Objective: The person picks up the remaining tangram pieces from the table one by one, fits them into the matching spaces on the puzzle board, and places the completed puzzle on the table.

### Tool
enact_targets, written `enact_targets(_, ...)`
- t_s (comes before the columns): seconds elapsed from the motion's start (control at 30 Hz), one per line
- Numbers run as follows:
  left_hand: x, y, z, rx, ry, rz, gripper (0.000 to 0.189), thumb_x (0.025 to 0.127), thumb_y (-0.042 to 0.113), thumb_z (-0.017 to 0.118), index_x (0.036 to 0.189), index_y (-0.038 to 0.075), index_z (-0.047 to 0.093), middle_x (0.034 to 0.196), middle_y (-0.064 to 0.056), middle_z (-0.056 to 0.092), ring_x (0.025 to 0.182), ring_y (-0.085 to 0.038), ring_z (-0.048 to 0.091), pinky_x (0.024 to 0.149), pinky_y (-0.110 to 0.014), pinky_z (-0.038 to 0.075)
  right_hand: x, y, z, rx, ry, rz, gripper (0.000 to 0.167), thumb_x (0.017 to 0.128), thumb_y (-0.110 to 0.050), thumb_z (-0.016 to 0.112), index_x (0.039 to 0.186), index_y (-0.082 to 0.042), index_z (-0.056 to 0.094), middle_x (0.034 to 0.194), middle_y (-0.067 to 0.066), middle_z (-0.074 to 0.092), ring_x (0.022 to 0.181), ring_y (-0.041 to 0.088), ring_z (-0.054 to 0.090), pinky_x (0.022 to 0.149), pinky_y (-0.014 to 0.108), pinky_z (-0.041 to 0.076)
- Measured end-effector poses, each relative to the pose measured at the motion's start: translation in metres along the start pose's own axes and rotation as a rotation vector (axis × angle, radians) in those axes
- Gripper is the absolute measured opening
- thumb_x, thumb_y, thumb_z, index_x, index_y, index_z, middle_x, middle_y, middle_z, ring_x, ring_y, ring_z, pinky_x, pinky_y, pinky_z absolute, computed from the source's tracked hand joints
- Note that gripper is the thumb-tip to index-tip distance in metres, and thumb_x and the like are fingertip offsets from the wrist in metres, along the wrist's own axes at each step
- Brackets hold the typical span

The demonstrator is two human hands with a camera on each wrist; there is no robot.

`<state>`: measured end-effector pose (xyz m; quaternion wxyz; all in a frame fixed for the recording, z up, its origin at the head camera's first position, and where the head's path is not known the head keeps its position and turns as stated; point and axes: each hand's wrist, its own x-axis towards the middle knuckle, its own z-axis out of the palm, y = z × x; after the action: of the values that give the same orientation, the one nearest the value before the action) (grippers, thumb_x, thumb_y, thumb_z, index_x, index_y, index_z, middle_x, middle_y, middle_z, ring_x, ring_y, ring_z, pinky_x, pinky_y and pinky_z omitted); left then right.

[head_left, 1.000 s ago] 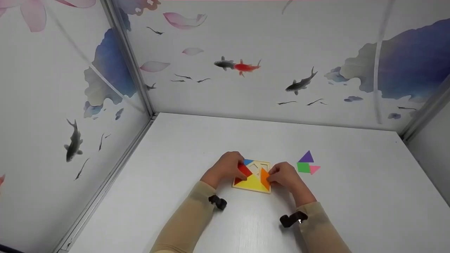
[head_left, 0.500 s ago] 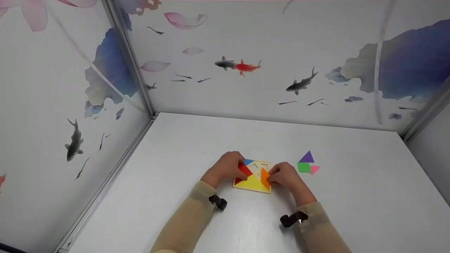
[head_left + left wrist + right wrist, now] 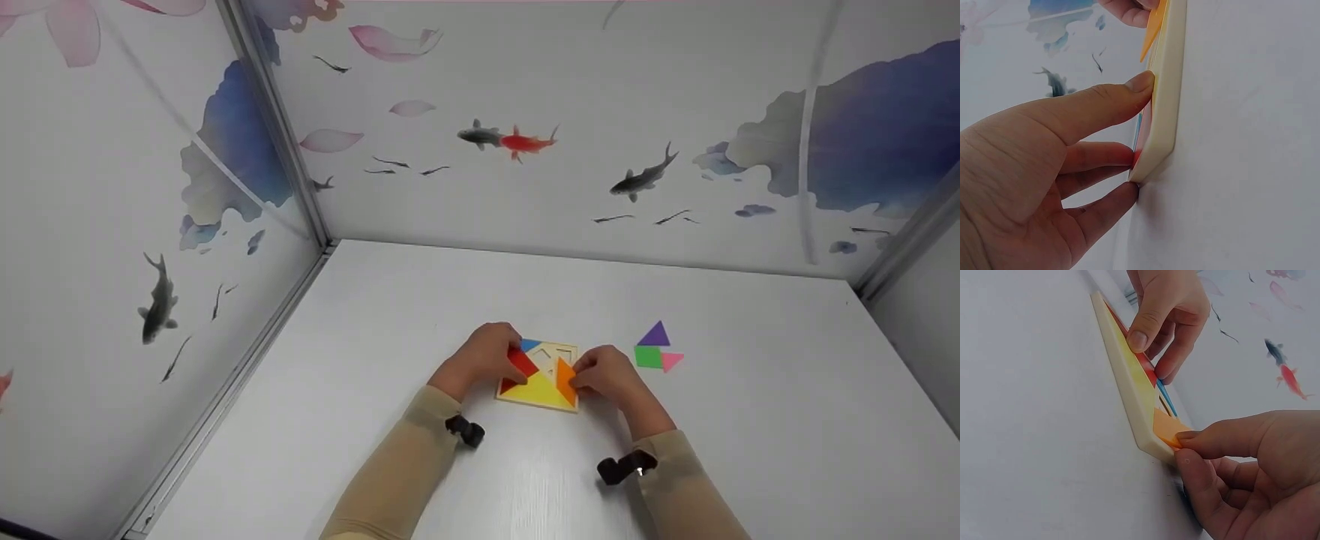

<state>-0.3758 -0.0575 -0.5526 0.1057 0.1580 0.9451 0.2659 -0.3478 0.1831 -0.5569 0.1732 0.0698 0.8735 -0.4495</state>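
Observation:
A shallow square tangram tray (image 3: pixel 537 406) lies on the table between both hands. Yellow (image 3: pixel 541 391), red (image 3: pixel 525 361) and blue (image 3: pixel 529 345) pieces lie in it; bare recesses show toward the far right. My left hand (image 3: pixel 487 352) steadies the tray's left side, its thumb pressing on top and its other fingertips at the red piece and the tray edge. Between thumb and forefinger, my right hand (image 3: pixel 609 373) pinches an orange tangram piece (image 3: pixel 1167 427) at the tray's right edge. In the left wrist view, that piece stands tilted above the tray.
Right of the tray, a purple triangle (image 3: pixel 655 335), a green square (image 3: pixel 647 358) and a pink triangle (image 3: pixel 671 361) lie close together on the white table (image 3: pixel 405 289). Panels printed with fish stand behind and to the left. Each sleeve carries a small black camera (image 3: pixel 466 433).

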Motion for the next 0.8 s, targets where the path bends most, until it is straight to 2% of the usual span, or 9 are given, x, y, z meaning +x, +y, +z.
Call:
enact_targets(0.53, 0.0015, -0.0021, 0.0011, 0.009, 0.004, 0.001, 0.055, 0.083, 0.033, 0.093, 0.129, 0.012, 0.073, 0.120, 0.001, 0.066, 0.109, -0.018, 0.057, 0.104, -0.033, 0.054, 0.0001, -0.0016, 0.0006, 0.018, 0.008, 0.012, 0.020, 0.092, -0.011, 0.081, 0.108, -0.004, 0.073, 0.106, 0.014, 0.068, 0.086, 0.025, 0.064, 0.077, 0.025, 0.059)
enact_targets(0.8, 0.0029, -0.0037, 0.0015, 0.023, -0.001, 0.012, 0.057, 0.082, 0.034, 0.093, 0.130, 0.011, 0.073, 0.123, 0.000, 0.066, 0.111, -0.018, 0.056, 0.105, -0.033, 0.053, 0.0019, 0.0005, 0.0015, 0.008, 0.006, -0.003, 0.018, 0.091, -0.011, 0.082, 0.106, -0.004, 0.072, 0.101, 0.012, 0.068, 0.083, 0.023, 0.065, 0.075, 0.025, 0.059)
